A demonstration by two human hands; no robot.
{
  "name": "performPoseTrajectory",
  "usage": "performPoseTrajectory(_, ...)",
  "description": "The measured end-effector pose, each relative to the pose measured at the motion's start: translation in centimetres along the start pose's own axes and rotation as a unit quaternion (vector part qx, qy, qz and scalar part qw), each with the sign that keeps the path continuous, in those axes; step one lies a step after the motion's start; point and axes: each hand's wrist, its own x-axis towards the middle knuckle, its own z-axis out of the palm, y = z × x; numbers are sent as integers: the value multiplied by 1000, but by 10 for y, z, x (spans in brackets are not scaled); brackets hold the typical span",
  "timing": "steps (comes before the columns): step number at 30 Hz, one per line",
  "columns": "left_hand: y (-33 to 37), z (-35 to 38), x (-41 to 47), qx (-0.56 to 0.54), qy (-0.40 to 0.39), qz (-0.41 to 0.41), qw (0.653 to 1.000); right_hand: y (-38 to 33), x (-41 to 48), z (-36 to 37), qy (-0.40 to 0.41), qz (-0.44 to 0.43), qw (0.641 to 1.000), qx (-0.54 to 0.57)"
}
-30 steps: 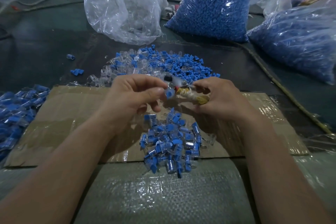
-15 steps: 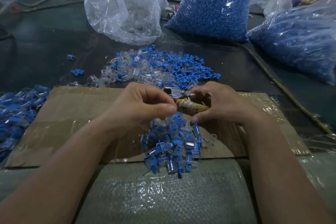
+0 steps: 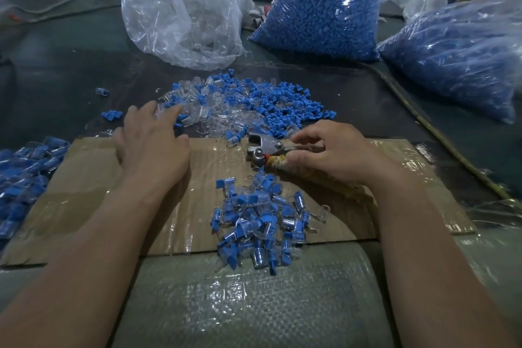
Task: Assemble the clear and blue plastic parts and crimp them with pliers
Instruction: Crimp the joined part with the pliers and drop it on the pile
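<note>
Many light, slick loose parts suit fingertip pinching; left hand hovers with fingers spread, right hand grips pliers.

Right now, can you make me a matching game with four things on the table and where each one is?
Things:
1. pliers
2. left hand
3. joined parts pile
4. clear bag

Places:
A. at the near edge of the cardboard
B. at the back, behind the loose parts
C. held in the right hand
D. fingers spread over the loose parts

Pairs: 1-C, 2-D, 3-A, 4-B
</note>
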Motion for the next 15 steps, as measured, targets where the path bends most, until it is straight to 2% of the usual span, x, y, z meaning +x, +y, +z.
performPoseTrajectory(2,-1,2,1,34,-54,-9,998,2,1,0,22,5,1000,-7)
performPoseTrajectory(4,-1,2,1,38,-77,17,996,4,2,-1,46,17,999,-9)
performPoseTrajectory(9,3,1,-4,22,-43,86,995,8,4,-2,125,29,991,-32)
performPoseTrajectory(15,0,3,0,-18,-5,107,994,12,2,-4,202,75,976,1)
